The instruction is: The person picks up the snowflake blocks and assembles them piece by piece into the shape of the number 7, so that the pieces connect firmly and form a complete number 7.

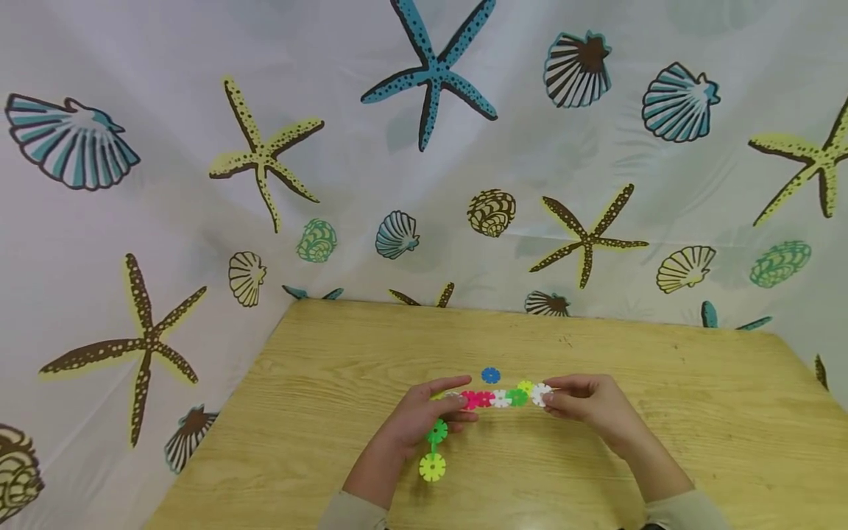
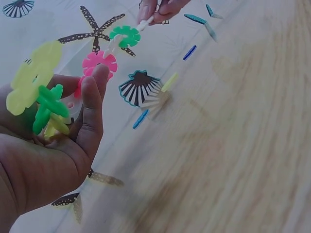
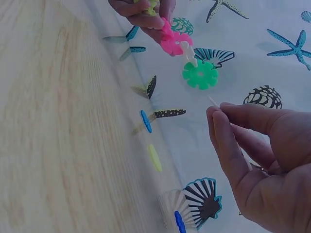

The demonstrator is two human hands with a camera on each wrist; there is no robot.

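Note:
My left hand [image 1: 414, 414] grips a chain of notched plastic discs, thumb on one side and fingers on the other. Pink discs [image 1: 477, 400], a white disc [image 1: 500, 398] and a green disc [image 1: 517, 397] reach out to the right. Below the palm hang another green disc [image 1: 436, 430] and a yellow disc [image 1: 432, 467]; part of the chain is hidden by the fingers. Between thumb and fingertips, my right hand [image 1: 589, 401] pinches a loose white disc [image 1: 540, 395]. In the right wrist view it appears edge-on, a small gap from the chain's green end disc [image 3: 200, 75].
On the wooden table [image 1: 318, 361] lie a blue disc [image 1: 490, 375] and a loose yellow disc [image 1: 525, 385] beyond the chain. The left wrist view shows a second blue disc [image 2: 189, 52]. A cloth [image 1: 331, 169] printed with shells and starfish hangs behind the table.

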